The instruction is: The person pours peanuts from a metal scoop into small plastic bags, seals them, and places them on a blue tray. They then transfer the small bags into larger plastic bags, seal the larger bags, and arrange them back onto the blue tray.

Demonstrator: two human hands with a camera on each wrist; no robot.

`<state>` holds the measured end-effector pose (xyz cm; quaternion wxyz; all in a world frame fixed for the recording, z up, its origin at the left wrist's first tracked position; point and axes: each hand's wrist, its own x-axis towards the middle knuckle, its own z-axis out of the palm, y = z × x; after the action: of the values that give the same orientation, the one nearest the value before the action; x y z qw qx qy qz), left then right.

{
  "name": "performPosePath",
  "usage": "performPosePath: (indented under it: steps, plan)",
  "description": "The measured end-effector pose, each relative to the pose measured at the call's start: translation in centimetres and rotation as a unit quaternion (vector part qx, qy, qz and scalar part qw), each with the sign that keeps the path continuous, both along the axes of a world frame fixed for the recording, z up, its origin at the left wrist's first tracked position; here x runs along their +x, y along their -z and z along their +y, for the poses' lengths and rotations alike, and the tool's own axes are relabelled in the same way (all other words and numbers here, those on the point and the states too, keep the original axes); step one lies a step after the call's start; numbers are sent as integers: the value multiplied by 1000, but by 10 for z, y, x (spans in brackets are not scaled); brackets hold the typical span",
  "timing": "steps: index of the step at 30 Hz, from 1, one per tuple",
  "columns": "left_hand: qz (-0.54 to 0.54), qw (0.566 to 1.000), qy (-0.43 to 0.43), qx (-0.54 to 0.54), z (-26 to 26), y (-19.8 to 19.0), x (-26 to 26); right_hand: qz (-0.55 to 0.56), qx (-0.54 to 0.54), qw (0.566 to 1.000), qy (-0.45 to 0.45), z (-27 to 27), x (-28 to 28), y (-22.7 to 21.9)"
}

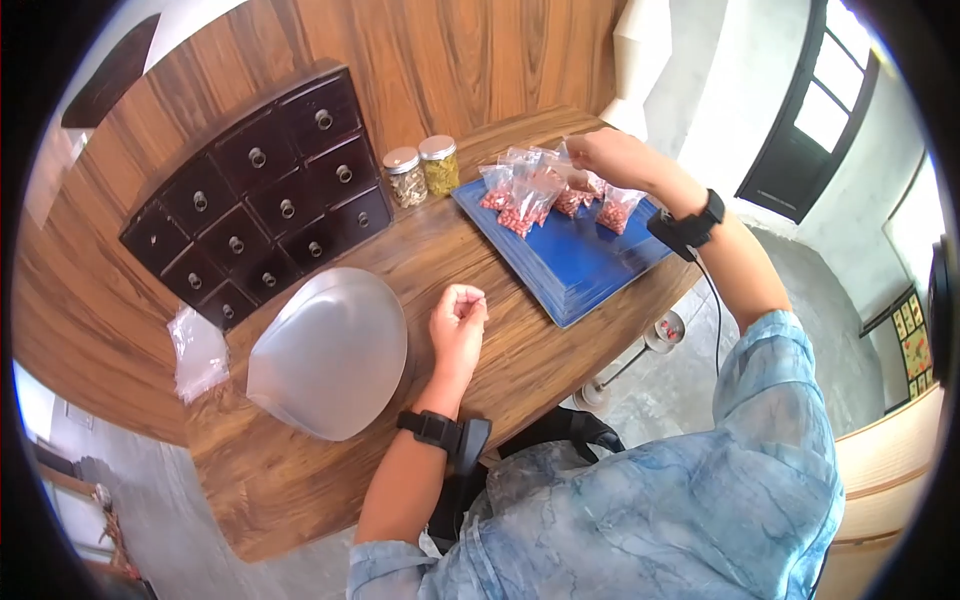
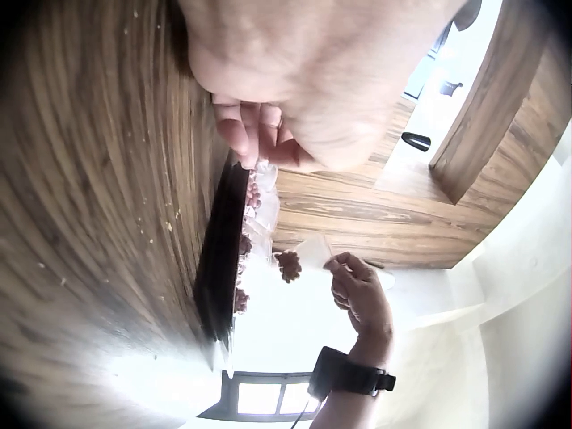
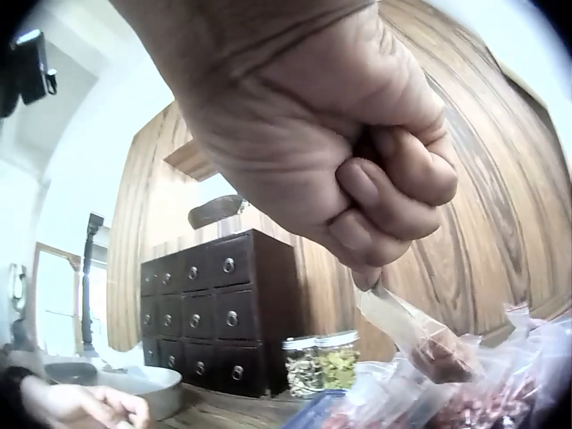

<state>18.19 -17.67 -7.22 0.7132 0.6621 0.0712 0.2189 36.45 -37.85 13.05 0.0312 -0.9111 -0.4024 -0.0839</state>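
My right hand (image 1: 615,158) is raised over the far side of a blue tray (image 1: 570,285). Its curled fingers pinch the top of a small clear zip bag (image 3: 429,344), which hangs down with reddish nuts or beans at its bottom. Several similar bags (image 1: 525,205) of red-pink pieces lie together on the tray under that hand. Beside the tray's near left corner, my left hand (image 1: 458,325) stays at the wooden table with fingers loosely curled and nothing in them. A large metal scoop-shaped pan (image 1: 335,345) is left of it.
A dark cabinet with small drawers (image 1: 265,195) stands at the back left. Two lidded glass jars, one with pale pieces (image 1: 407,180) and one with yellow-green ones (image 1: 440,168), stand between cabinet and tray. Clear empty bags (image 1: 198,355) lie at the table's left edge.
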Motion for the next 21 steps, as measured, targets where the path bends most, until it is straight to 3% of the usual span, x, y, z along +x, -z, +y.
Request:
performPosePath:
  steps: [3, 5, 7, 8, 10, 11, 14, 17, 21]
  plan:
    - [-30, 999, 11, 25, -7, -12, -6, 75, 9, 989, -125, 9, -25, -1]
    - [-39, 998, 30, 32, -10, -21, -9, 191, 14, 975, -112, 24, -66, -10]
    - [-50, 997, 58, 8, -11, -20, -8, 226, 41, 949, -214, 32, -59, 17]
    - [-39, 989, 134, -38, -7, -21, -9, 246, 51, 931, -264, 37, -56, 30]
    - [-20, 949, 285, -131, -1, -31, -13, 287, 17, 921, -261, 48, -79, 33]
    - [9, 948, 312, -64, 5, -32, -16, 291, 35, 914, -281, 52, -84, 41]
    - [-2, 930, 345, -126, 4, -33, -17, 287, 20, 923, -255, 60, -97, 53]
    - [3, 937, 305, -171, 0, -33, -15, 248, 16, 941, -231, 59, -98, 59]
    - [-2, 958, 250, -141, 3, -25, -12, 217, 57, 952, -210, 53, -91, 75]
